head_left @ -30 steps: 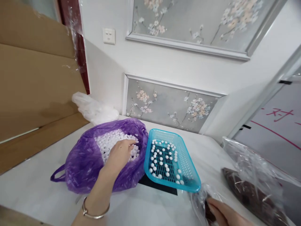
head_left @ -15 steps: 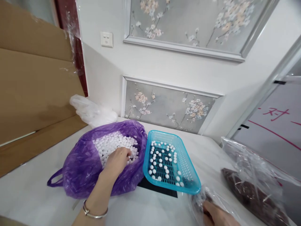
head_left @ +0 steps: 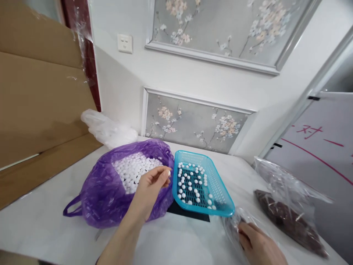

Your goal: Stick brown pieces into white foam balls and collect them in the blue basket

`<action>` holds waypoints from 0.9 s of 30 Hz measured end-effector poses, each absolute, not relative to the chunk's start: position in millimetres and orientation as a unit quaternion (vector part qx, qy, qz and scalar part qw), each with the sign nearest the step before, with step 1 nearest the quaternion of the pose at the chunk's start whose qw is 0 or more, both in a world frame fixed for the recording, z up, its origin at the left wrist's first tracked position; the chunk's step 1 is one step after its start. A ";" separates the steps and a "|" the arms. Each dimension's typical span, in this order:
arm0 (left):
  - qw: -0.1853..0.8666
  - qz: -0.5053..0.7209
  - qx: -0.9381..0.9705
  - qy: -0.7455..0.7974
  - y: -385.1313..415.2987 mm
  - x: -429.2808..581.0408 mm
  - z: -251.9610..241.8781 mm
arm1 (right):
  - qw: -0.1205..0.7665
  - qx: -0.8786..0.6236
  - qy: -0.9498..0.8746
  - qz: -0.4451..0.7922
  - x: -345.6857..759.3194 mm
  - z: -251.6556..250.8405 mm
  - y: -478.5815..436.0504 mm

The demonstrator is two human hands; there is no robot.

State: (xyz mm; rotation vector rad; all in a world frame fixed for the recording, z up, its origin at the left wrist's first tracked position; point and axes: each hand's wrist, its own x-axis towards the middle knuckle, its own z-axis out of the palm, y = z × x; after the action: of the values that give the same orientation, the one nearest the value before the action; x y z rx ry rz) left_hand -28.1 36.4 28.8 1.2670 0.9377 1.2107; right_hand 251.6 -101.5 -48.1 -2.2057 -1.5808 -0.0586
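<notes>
My left hand [head_left: 153,184] is closed in a pinch on a small white ball [head_left: 169,173], above the right side of an open purple plastic bag [head_left: 100,198]. A heap of white balls [head_left: 135,169] fills the bag's mouth. Right of it stands a turquoise plastic basket [head_left: 220,211], with several white balls [head_left: 190,188] scattered over its slotted floor. At the lower right my right hand [head_left: 259,241] is closed, fingers curled at a clear plastic bag [head_left: 231,228] with something dark in it. What those fingers hold is hidden.
A clear bag of dark brown pieces [head_left: 286,217] lies at the right. Behind the purple bag is a white translucent plastic bag [head_left: 110,129]. Cardboard [head_left: 41,95] stands at the left, and a panelled wall [head_left: 118,81] backs the white table. A black patch [head_left: 190,213] shows under the basket.
My left hand has risen out of the heap of balls and moved right toward the basket, a white ball now between its fingertips. My right hand stays at the clear bag.
</notes>
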 end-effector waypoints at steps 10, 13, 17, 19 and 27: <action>0.811 0.444 0.285 0.254 -4.5 -31.8 2.9 | 0.301 -0.800 -0.516 -0.044 238.4 -30.4 -104.9; 0.820 0.451 0.252 0.246 -3.5 -28.2 4.4 | 0.331 -0.792 -0.510 -0.051 232.9 -25.9 -108.3; 0.824 0.449 0.241 0.246 -5.6 -18.5 12.7 | 0.384 -0.775 -0.499 -0.055 229.5 -19.0 -120.4; 0.822 0.449 0.245 0.249 -5.7 -12.6 17.8 | 0.417 -0.765 -0.489 -0.045 230.0 -16.7 -126.9; 0.810 0.444 0.291 0.249 13.1 17.7 23.5 | 0.613 -0.650 -0.421 0.157 229.0 -20.3 -121.3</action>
State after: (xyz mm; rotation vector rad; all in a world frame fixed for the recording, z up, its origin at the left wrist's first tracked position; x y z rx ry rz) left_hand 17.7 13.1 23.5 0.6211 0.5326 0.9491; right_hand 229.0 -121.3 -20.3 -1.4999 -0.9702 0.3620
